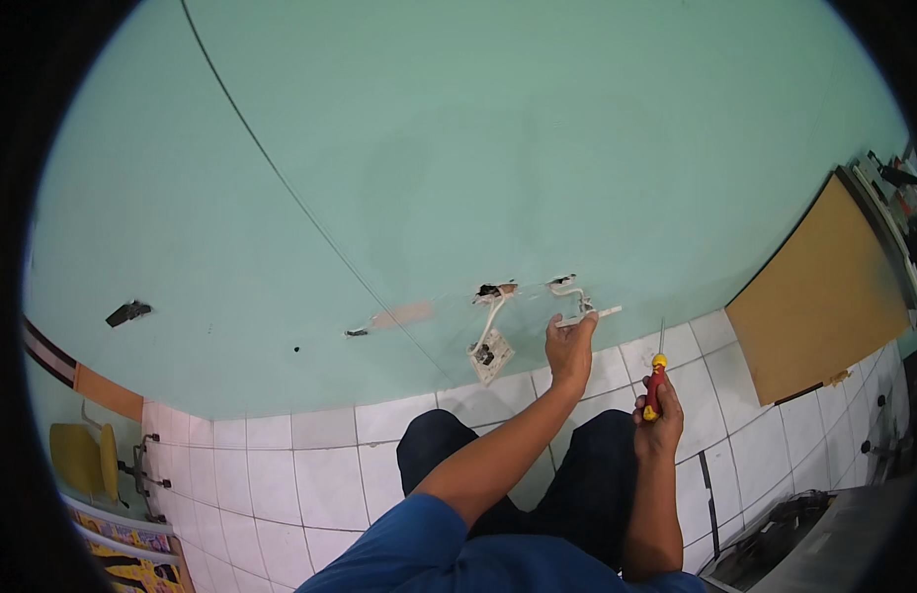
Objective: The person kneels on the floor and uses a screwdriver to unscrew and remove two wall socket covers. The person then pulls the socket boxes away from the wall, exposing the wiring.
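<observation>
Though patchy, green wall (597, 148) above tiles (328, 486)

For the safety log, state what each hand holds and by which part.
Right hand: a red-and-yellow screwdriver, by its handle. Left hand: a white electrical faceplate, toward its left end; exact finger placement is unclear.

A pale green wall (458, 178) meets a white tiled floor (325, 484), with furniture at either side.
A thin dark cable (243, 119) slants down the wall from the top edge. On the far left, a dark oblong patch (128, 314) marks the wall, and a small black spot (296, 349) sits lower, to its right. By the left rim, a yellow chair (76, 460) stands above brightly printed panels (132, 571). On the right, a big tan board (824, 296) has mixed clutter (898, 178) beyond it; a narrow dark strip (710, 499) lies on the tiles below.
</observation>
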Available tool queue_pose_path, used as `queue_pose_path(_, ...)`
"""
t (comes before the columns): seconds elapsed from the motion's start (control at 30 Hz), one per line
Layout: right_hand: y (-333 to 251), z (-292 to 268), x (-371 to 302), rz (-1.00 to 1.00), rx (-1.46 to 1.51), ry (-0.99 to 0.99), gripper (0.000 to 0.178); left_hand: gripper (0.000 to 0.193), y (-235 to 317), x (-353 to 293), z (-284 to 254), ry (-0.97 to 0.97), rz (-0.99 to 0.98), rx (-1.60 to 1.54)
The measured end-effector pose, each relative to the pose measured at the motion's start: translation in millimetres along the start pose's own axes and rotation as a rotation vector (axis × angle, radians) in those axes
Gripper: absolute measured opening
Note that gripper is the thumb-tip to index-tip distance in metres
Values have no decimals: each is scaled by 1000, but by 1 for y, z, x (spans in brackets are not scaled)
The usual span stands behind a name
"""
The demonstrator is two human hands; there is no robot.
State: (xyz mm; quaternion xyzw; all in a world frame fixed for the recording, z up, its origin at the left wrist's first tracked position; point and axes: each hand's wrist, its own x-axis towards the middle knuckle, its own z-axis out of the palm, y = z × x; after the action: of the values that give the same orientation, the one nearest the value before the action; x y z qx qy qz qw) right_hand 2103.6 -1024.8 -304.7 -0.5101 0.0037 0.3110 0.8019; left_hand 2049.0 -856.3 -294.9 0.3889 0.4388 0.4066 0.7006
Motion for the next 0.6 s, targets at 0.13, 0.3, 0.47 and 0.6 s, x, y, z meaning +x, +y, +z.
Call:
queue_pose_path(0.13,6,-11,0,-1,13,15,49,81,11,-21,-11,-26,5,-11)
queue_pose_path(0.3,12,-19,6,-26,-31,-1,47,76,7,-22,-14,1,89,141)
queue_pose_path(0.47,4,-20,15,-33,-85,50,47,69,-7,-27,-48,-71,244,101)
queue_pose_path(0.6,2,-22,19,9,-83,15,42,68,-6,-9,-69,-153,167,147)
